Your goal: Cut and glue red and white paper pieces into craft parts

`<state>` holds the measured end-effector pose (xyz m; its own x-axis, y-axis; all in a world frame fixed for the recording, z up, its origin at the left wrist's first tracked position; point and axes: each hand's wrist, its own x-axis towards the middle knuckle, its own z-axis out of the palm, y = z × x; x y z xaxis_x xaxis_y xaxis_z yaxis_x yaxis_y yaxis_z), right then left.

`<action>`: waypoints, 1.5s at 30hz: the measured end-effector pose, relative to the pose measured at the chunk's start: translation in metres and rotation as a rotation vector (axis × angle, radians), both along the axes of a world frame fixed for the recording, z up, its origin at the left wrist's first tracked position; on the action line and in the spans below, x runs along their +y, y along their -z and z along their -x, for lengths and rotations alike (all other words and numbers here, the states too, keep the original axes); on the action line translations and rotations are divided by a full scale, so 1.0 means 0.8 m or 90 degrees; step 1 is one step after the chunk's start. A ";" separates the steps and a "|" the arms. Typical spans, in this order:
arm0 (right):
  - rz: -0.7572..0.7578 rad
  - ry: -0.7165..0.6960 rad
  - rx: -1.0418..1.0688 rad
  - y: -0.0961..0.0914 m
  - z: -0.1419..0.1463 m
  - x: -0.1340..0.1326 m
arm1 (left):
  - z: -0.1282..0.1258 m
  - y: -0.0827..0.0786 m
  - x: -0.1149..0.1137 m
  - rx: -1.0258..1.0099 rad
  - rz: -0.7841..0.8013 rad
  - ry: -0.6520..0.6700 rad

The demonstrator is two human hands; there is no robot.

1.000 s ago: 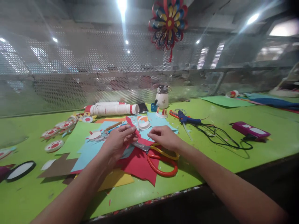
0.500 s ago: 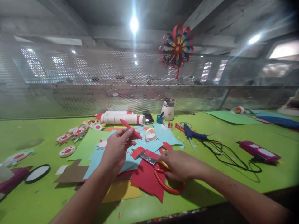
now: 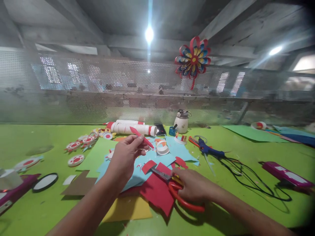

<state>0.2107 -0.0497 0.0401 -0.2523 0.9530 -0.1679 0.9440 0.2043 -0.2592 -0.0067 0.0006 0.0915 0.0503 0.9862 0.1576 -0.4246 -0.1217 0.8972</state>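
A thin red paper piece with pointed ends (image 3: 148, 143) is pinched between the thumb and fingers of my left hand (image 3: 129, 152), raised over light blue paper sheets (image 3: 137, 178). My right hand (image 3: 193, 183) is closed on the red-and-yellow handles of a pair of scissors (image 3: 161, 173). Their blades point left and lie low over the paper, touching or close to a small red paper scrap (image 3: 149, 166). Beneath the scissors is a larger red paper sheet (image 3: 157, 193). My fingers partly hide the handles.
White-and-red paper rolls (image 3: 133, 128) and a bottle (image 3: 181, 123) stand at the back. Round red-and-white paper pieces (image 3: 76, 160) lie left, near a black-rimmed disc (image 3: 45, 182). To the right are a blue glue gun (image 3: 209, 149), its black cable and a purple device (image 3: 285, 175).
The whole view has shifted slightly. My right hand has drawn the scissors a little to the right. My left hand still holds the red paper piece in much the same pose.
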 end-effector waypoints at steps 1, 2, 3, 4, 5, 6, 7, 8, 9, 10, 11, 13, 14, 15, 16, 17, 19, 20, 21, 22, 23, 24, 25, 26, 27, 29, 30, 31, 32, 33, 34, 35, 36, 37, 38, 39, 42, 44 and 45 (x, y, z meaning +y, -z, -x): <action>-0.004 0.002 0.005 0.000 -0.002 0.001 | 0.000 0.001 0.001 -0.002 0.005 -0.005; -0.008 0.000 0.016 0.000 -0.004 0.001 | 0.000 0.001 0.002 -0.004 0.008 -0.007; -0.011 -0.004 0.033 -0.001 -0.007 0.001 | 0.000 0.002 0.002 -0.005 0.010 -0.005; -0.012 -0.008 0.056 -0.002 -0.010 0.001 | 0.000 0.003 0.003 -0.005 0.009 -0.003; -0.011 -0.012 0.085 -0.003 -0.013 0.000 | 0.001 0.004 0.004 -0.005 0.009 -0.002; -0.004 -0.015 0.116 -0.005 -0.016 -0.001 | 0.003 0.005 0.005 -0.005 0.007 -0.003; 0.005 -0.017 0.149 -0.006 -0.019 -0.003 | 0.004 0.006 0.005 -0.004 0.006 -0.008; 0.014 -0.021 0.182 -0.008 -0.022 -0.004 | 0.007 0.007 0.006 -0.003 0.006 -0.015; 0.023 -0.026 0.216 -0.010 -0.025 -0.006 | 0.009 0.008 0.007 -0.001 0.004 -0.023; 0.030 -0.031 0.247 -0.013 -0.028 -0.007 | 0.011 0.009 0.008 0.000 0.002 -0.031; 0.034 -0.029 0.270 -0.015 -0.031 -0.008 | 0.013 0.009 0.009 -0.001 -0.002 -0.038; 0.032 -0.002 0.288 -0.021 -0.036 -0.010 | 0.017 0.009 0.011 -0.003 -0.005 -0.053; 0.023 0.018 0.286 -0.025 -0.037 -0.011 | 0.018 0.009 0.011 -0.006 -0.004 -0.059; 0.009 0.036 0.287 -0.029 -0.038 -0.011 | 0.019 0.009 0.011 -0.007 -0.002 -0.063; -0.004 0.044 0.297 -0.033 -0.037 -0.011 | 0.019 0.008 0.010 -0.008 0.002 -0.066; -0.009 0.040 0.319 -0.037 -0.034 -0.012 | 0.019 0.007 0.009 -0.008 0.006 -0.068; 0.013 0.005 0.397 -0.043 -0.025 -0.013 | 0.019 0.005 0.007 -0.013 0.011 -0.073; 0.032 -0.020 0.445 -0.044 -0.019 -0.014 | 0.018 0.004 0.005 -0.018 0.011 -0.076; 0.042 -0.045 0.492 -0.043 -0.011 -0.015 | 0.017 0.003 0.004 -0.025 0.010 -0.078; 0.040 -0.067 0.534 -0.041 -0.004 -0.017 | 0.017 0.001 0.002 -0.031 0.010 -0.080; 0.023 -0.076 0.563 -0.036 0.004 -0.018 | 0.016 0.000 0.001 -0.039 0.010 -0.081; 0.000 -0.077 0.579 -0.031 0.011 -0.020 | 0.015 -0.001 -0.001 -0.044 0.011 -0.082; -0.015 -0.078 0.583 -0.024 0.017 -0.021 | 0.014 -0.002 -0.002 -0.049 0.013 -0.080; -0.026 -0.082 0.586 -0.017 0.023 -0.023 | 0.013 -0.002 -0.004 -0.054 0.015 -0.078; -0.028 -0.086 0.591 -0.010 0.027 -0.023 | 0.012 -0.002 -0.006 -0.056 0.017 -0.075; -0.048 -0.096 0.593 0.002 0.032 -0.025 | 0.011 -0.002 -0.009 -0.059 0.021 -0.072; -0.061 -0.097 0.587 0.006 0.033 -0.025 | 0.010 -0.002 -0.010 -0.057 0.023 -0.073; -0.074 -0.096 0.578 0.008 0.033 -0.026 | 0.010 -0.001 -0.011 -0.052 0.023 -0.074; -0.084 -0.093 0.567 0.009 0.033 -0.027 | 0.010 0.000 -0.011 -0.045 0.022 -0.076; -0.091 -0.092 0.557 0.009 0.032 -0.028 | 0.010 0.000 -0.011 -0.037 0.021 -0.077; -0.095 -0.094 0.547 0.008 0.032 -0.029 | 0.010 0.001 -0.011 -0.029 0.021 -0.077; -0.096 -0.096 0.536 0.006 0.032 -0.030 | 0.010 0.002 -0.010 -0.020 0.023 -0.077; -0.095 -0.097 0.523 0.004 0.032 -0.030 | 0.010 0.003 -0.009 -0.012 0.025 -0.077; -0.093 -0.095 0.510 0.003 0.032 -0.031 | 0.009 0.004 -0.008 -0.003 0.027 -0.079; -0.090 -0.089 0.498 0.002 0.032 -0.031 | 0.009 0.005 -0.007 0.006 0.028 -0.081; -0.088 -0.083 0.488 0.002 0.032 -0.031 | 0.009 0.006 -0.006 0.013 0.028 -0.083; -0.101 -0.080 0.480 0.006 0.031 -0.031 | 0.008 0.008 -0.004 0.019 0.030 -0.088; -0.110 -0.078 0.477 0.010 0.029 -0.031 | 0.007 0.008 -0.003 0.015 0.034 -0.086; -0.115 -0.075 0.474 0.012 0.028 -0.031 | 0.006 0.009 -0.003 0.015 0.035 -0.085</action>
<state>0.1884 -0.0744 0.0308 -0.3385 0.9095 0.2414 0.5040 0.3919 -0.7697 -0.0118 -0.0019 0.0847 -0.0783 0.9915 0.1039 -0.3872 -0.1263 0.9133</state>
